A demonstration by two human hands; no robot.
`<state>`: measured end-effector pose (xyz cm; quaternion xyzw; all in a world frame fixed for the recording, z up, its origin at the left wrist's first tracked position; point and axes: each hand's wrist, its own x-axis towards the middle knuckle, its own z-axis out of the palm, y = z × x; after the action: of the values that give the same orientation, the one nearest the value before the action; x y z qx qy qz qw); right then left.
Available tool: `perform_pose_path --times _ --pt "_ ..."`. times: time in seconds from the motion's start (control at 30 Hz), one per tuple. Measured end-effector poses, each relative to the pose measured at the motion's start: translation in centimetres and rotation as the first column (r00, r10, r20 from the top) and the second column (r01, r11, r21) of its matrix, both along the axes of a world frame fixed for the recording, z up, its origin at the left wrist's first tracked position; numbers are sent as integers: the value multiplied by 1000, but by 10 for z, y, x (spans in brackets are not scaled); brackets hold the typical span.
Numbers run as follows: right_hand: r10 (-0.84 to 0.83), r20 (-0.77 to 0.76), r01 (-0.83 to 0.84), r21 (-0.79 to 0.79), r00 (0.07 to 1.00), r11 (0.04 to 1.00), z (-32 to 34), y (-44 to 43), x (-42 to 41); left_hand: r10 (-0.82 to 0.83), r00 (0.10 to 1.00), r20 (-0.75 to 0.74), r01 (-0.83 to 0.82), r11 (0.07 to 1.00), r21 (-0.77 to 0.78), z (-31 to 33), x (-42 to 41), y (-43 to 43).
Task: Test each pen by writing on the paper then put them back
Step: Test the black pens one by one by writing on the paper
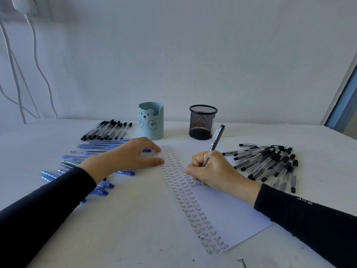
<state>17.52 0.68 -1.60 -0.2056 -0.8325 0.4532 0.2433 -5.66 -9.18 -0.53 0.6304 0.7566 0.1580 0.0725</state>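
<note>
Clear pen (215,141) tilted over paper (224,211), Test-filled columns

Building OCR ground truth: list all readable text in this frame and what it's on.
"Test": handwritten over and over, in columns down the left side of the paper.
White print on right sleeve: upside down, not readable.
Barrel print on blue pens: too small to read.
Red and white label seen through mesh cup: blurred, unreadable.
</note>
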Motion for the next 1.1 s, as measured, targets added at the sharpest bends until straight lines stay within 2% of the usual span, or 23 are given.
perform_pose_path --times 0.33,0.7,0.77,0.87,1.0,1.1 --pt "20 35 -23 81 999 996 7 5 2 2 1000 -2 -2 1000 -4 -1 -1 0" --pt "-17 -49 24 144 999 989 41 24 15 -6 1000 25 6 1000 3 -4 -7 2" --pt "2 -73 3 73 997 997 44 25 16 4 1000 14 -4 1000 2 -3 -5 2" --pt "28 -123 -46 -145 992 988 47 24 17 8 1000 14 -8 1000 -5 -3 -4 2" --pt "90 -157 -149 -422 983 894 47 18 14 -4 1000 13 4 1000 -8 -4 -8 3" --pt "95 -175 -171 -493 980 853 43 18 12 -7 1000 17 7 1000 -10 -4 -8 3"
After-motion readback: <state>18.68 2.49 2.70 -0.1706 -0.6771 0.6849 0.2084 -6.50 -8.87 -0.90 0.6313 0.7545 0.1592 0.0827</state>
